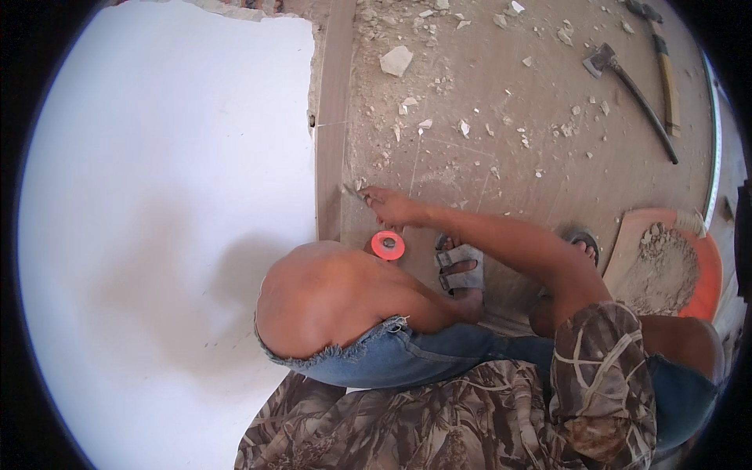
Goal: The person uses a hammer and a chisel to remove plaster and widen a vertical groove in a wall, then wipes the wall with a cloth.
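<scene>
My right hand [390,206] reaches across to the foot of the wall, its fingers closed on a small thin metal blade [352,191]. The blade's tip is at the tiled skirting [333,164]; its handle is hidden in my grip. Just below that hand is a bright pink ring-shaped roll [378,245] with a pale centre. Bits of skin show at the roll's edge, where my left hand [369,247] appears to hold it. Most of that hand and its arm are hidden behind my bent knee.
A white wall [180,102] with a broken edge stands to the left. Plaster chips [397,60] and dust cover the tiled floor. An axe [638,102], a hammer [665,70] and a long pale straightedge [714,149] lie at right. Near my sandalled feet sits an orange basin [709,274] of grey powder.
</scene>
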Motion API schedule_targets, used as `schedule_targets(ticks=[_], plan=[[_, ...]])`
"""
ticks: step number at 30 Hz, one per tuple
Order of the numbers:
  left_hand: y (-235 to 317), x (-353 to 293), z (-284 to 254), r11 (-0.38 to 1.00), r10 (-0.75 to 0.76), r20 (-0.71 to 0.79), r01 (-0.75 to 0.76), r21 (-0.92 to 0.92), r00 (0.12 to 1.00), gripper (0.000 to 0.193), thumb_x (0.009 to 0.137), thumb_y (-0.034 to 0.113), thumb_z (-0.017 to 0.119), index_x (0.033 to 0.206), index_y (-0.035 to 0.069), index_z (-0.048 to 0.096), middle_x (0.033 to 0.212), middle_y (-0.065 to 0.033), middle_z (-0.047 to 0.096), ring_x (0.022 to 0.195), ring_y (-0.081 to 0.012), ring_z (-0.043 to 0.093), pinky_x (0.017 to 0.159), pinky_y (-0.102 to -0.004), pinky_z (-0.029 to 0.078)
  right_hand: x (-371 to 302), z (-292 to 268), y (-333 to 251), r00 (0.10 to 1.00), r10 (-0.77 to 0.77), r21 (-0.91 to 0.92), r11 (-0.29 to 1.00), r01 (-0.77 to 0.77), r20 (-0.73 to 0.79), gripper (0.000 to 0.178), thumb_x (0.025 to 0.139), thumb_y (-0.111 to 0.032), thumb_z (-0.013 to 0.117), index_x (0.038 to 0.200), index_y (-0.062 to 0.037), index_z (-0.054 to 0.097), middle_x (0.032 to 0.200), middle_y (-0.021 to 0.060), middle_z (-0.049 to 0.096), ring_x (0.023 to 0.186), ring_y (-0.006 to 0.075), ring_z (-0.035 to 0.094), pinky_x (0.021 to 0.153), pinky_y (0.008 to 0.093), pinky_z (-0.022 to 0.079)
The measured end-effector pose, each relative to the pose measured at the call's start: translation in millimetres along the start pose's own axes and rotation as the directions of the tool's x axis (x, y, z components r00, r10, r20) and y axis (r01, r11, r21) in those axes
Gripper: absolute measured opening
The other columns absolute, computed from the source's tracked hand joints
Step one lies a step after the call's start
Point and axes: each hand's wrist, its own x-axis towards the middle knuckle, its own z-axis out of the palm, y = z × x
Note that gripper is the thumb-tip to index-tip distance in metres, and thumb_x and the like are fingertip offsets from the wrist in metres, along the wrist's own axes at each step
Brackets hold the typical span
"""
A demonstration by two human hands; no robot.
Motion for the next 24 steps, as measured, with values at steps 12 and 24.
schedule_targets(ticks=[12,24], plan=[[8,-6,13,0.993,-0.041,0.005,0.040,0.112,0.999,0.078,0.076,0.016,0.075,0.140,0.002,0.033,0.129,-0.0248,0.047,0.112,-0.0373,0.056,0.095,-0.0394,0.048,31,-39,-46,0.979,-0.079,-0.193,0.980,0.042,-0.187,0.045,0.099,-0.025,0.037,0.137,-0.0024,0.044,0.078,0.0125,0.060,0.056,0.0198,0.056,0.046,0.0372,0.048],[-176,49,129,0.902,0.054,-0.755,0.291,0.317,0.654,0.089,0.073,0.013,0.076,0.147,0.002,0.027,0.132,-0.0250,0.045,0.119,-0.0394,0.052,0.101,-0.0432,0.044,-57,-43,-50,0.981,-0.088,0.150,0.987,0.062,0.172,0.043,0.100,-0.037,0.034,0.112,-0.0011,0.053,0.083,0.0083,0.063,0.061,0.0168,0.059,0.044,0.0300,0.046]])
